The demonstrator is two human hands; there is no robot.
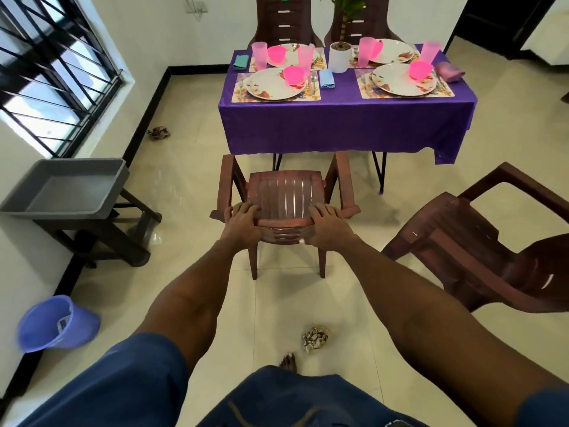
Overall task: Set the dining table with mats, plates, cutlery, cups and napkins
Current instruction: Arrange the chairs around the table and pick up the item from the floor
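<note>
Table point(345, 118) beyond fingers point(246, 208) gripping chair point(286, 192)

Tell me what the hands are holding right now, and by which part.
Both hands grip the chair by the top edge of its backrest: the left hand near its left end, the right hand near its right end, fingers curled over the rail.

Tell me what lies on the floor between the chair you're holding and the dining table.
Nothing: the head view shows bare floor tiles between the chair and the table, whose purple cloth overhangs it.
</note>
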